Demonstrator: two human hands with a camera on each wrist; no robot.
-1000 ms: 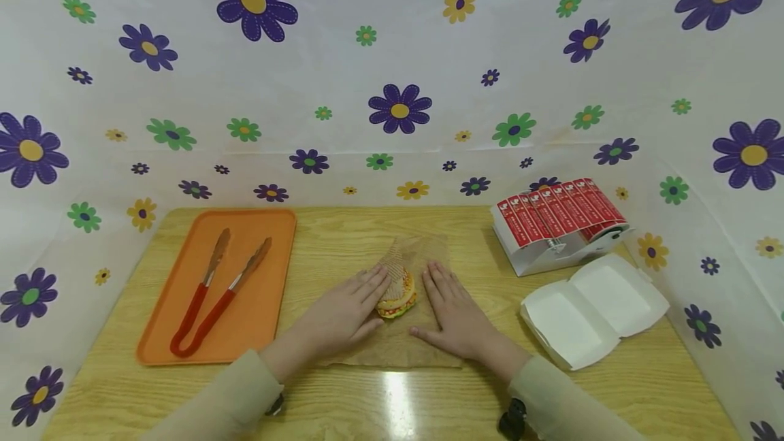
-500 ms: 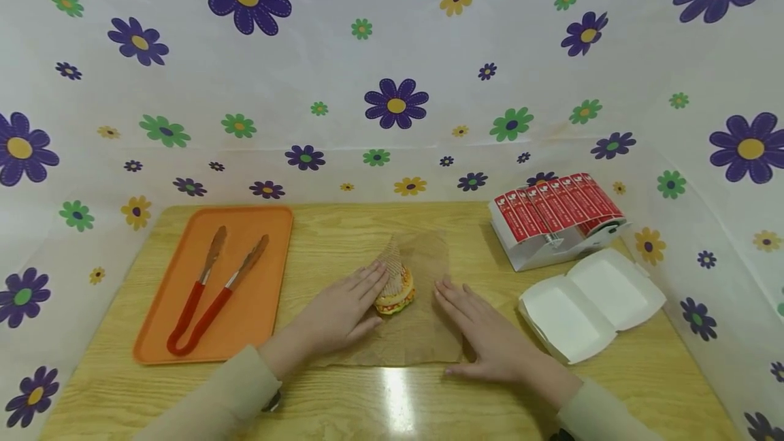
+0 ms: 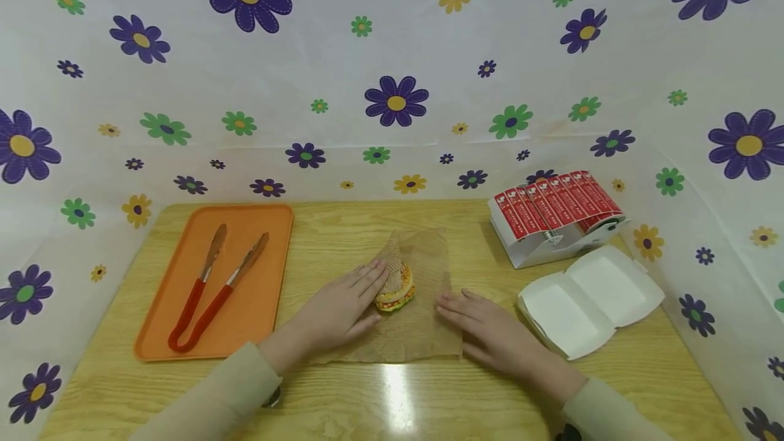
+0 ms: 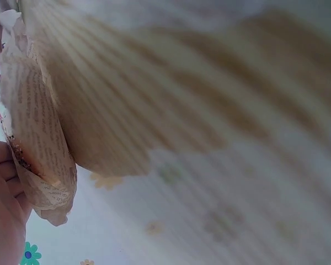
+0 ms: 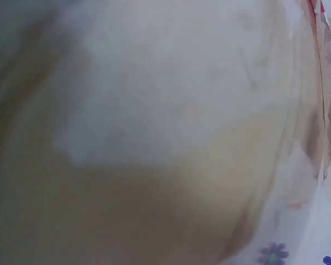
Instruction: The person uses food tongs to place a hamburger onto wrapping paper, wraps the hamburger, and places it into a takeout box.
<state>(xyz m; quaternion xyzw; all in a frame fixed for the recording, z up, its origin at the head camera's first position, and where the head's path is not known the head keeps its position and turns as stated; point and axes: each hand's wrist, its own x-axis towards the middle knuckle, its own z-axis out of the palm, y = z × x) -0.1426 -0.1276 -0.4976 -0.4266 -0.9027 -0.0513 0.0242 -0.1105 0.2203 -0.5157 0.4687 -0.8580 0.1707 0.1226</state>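
Note:
A burger with a seeded bun lies on a sheet of brown wrapping paper. The sheet's left part is folded over the burger. My left hand rests on that fold with straight fingers, against the burger's left side. In the left wrist view, printed paper covers most of the bun beside the fingers. My right hand is at the sheet's right edge, its fingertips over the paper and its thumb apart from them. The right wrist view is mostly blurred.
An orange tray on the left holds red-handled tongs. On the right stand an opened white clamshell box and, behind it, a white holder with red packets. A flowered sheet encloses the table.
My right hand has moved right, from beside the burger to the paper's right edge, and its fingers have drawn closer together. The left hand stays on the folded paper.

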